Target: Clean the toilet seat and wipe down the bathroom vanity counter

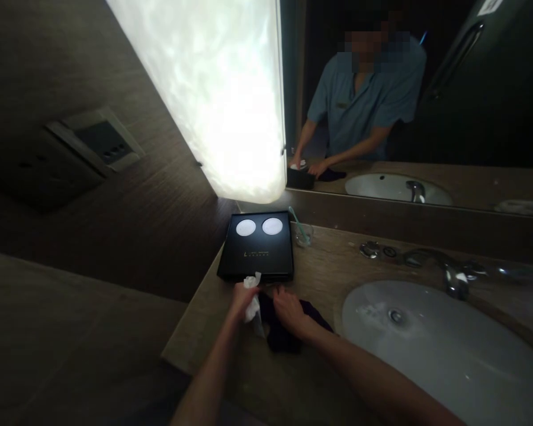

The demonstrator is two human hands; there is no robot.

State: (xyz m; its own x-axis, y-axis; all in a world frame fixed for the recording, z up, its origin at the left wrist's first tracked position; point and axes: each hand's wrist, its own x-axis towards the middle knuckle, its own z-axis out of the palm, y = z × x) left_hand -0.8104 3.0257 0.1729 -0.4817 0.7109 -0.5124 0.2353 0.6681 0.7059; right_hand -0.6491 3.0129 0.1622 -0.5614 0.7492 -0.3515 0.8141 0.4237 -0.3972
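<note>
My left hand (240, 300) is closed around a crumpled white tissue (251, 309) at the front edge of a black box (257, 260). The box lies flat on the counter, with gold lettering and two round white discs on top. Beside it, my right hand (289, 309) has its fingers bent over a dark cloth (282, 340), fingertips close to the box's front side. The cloth lies bunched on the counter under and around that hand. Part of the cloth is hidden by my right hand.
A glass (304, 235) holding a green toothbrush stands right of the box. Further right are the white sink basin (382, 331) and chrome faucet (455, 281). Behind are a mirror (471, 136) showing a person in a blue shirt, and a bright lamp panel (244, 118).
</note>
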